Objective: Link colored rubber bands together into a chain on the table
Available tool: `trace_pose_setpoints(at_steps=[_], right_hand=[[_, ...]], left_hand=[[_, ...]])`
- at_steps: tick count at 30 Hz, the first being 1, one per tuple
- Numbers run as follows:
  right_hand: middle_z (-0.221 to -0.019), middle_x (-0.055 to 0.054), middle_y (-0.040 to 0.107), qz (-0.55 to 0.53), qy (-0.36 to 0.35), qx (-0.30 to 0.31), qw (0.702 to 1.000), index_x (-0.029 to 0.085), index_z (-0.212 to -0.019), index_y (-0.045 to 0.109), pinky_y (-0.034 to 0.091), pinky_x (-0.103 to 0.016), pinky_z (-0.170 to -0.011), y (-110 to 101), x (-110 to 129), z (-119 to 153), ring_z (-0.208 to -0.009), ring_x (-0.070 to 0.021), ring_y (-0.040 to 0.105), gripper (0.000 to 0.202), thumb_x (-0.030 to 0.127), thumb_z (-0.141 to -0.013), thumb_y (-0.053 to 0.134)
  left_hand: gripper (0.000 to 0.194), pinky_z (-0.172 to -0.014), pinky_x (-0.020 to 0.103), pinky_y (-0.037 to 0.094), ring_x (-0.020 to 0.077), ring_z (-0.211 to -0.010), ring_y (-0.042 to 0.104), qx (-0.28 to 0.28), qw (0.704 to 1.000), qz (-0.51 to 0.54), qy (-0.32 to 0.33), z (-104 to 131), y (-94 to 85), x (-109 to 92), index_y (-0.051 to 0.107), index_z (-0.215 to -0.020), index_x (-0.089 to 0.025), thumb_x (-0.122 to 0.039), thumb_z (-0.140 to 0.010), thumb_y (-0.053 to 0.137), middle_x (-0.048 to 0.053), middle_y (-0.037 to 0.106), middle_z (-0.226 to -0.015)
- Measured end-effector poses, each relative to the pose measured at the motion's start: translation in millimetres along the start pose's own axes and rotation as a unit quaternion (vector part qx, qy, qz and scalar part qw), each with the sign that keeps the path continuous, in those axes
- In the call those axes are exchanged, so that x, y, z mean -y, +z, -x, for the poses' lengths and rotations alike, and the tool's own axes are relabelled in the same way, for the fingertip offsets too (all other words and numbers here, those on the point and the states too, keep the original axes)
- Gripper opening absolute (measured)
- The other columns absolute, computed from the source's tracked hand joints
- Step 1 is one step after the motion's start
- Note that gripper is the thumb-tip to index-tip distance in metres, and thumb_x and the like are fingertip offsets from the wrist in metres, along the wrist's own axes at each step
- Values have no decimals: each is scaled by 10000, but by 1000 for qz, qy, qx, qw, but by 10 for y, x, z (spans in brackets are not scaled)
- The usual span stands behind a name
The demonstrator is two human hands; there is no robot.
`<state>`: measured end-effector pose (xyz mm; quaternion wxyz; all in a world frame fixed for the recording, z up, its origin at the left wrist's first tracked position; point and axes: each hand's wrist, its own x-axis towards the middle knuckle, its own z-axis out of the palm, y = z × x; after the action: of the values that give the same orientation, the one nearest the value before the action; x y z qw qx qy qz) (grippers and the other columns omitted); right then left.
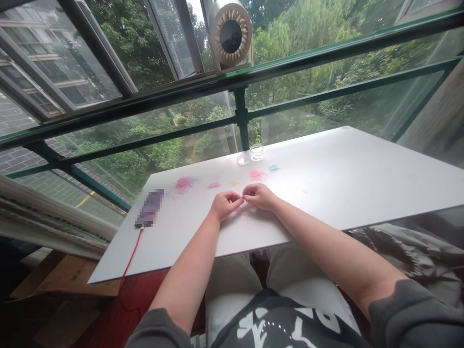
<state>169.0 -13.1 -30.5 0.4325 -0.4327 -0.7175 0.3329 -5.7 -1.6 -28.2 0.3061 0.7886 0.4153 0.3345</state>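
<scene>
Fingertips of my left hand [225, 205] and my right hand [259, 195] meet over the white table [326, 188]. Both hands are closed in a pinch, and whatever lies between the fingers is too small to make out. Just beyond them are small loose piles of thin strands: a coral-pink pile [257, 175], a teal pile [274, 168], a faint yellow pile [234, 182] and a magenta pile [213, 185]. Farther left lies a larger pink-red pile [183, 183] with a bluish patch beside it.
Two clear round dishes [256, 153] stand at the table's far edge. On the left lies a blurred-out phone-like device [150, 208] with a red cable [131, 261] running off the edge. Behind are a green railing [242, 116] and a round white fan-like device [232, 35].
</scene>
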Motion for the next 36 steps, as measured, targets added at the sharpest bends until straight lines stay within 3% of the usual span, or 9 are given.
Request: trace_pose_setpoints(at_steps=[6,18,24,29,36], right_hand=[[-532,23,513,9,14,3,1000,129,-645,603,325,-199,-493,4,-3,-12,-520,-83,439,102,193,-634,526],[-535,29,509,14,26,14,999,137,-641,590,323,-200,-488,41,24,-4,-511,-80,420,105,172,-607,497],[-527,35,482,-15,69,-21,997,143,-621,546,321,-195,-472,116,99,-1,-507,-81,413,81,191,-606,484],[-530,42,450,-27,55,-49,997,150,-600,504,314,-197,-485,126,73,-31,-508,-75,394,63,202,-616,473],[-533,39,462,0,40,-25,999,154,-629,504,312,-204,-484,141,49,1,-495,-76,393,95,238,-657,470]], left_hand=[[234,-507,202,371,83,-522,471,-23,1000,-17,11,-2,22,19,622,-699,-144,-376,-690,597,-2,585,-575],[123,-530,200,366,80,-533,443,-6,999,-42,33,-15,48,19,555,-658,-149,-269,-684,551,-26,518,-564],[94,-509,198,333,74,-512,407,3,999,-27,22,-11,59,27,488,-641,-156,-236,-675,525,-44,466,-545],[57,-515,194,324,71,-524,379,-2,1000,3,11,-21,67,37,459,-641,-161,-189,-674,496,-49,436,-563],[133,-587,212,386,100,-590,468,-12,998,58,7,-50,43,54,499,-628,-157,-228,-733,460,-24,505,-587]])
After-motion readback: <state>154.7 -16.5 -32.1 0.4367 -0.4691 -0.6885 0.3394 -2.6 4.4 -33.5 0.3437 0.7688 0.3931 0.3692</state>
